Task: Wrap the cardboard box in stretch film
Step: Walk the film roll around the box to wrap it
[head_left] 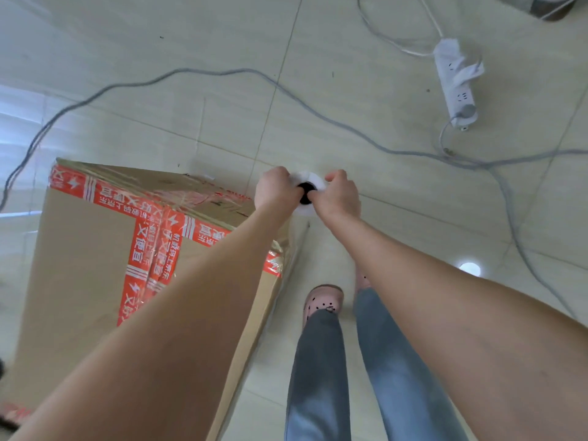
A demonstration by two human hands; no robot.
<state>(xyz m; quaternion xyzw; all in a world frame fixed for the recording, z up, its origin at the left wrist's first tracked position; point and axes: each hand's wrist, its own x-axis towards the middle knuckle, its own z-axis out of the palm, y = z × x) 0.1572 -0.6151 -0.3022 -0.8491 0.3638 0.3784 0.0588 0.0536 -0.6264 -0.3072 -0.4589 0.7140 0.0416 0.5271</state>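
A tall cardboard box (79,265) with red printed tape stands on the tiled floor at the left. Clear film lies over its top and right edge. Beyond the box's far right corner both hands hold a white stretch film roll (307,181) upright, seen end-on with its dark core showing. My left hand (276,189) grips the roll's left side. My right hand (339,195) grips its right side, thumb at the core. A sheet of film (294,237) runs from the roll down to the box's right corner.
A grey cable (222,73) snakes across the floor behind the box. A white power strip (456,81) with cords lies at the upper right. My legs in jeans and pink clogs (323,300) stand just right of the box.
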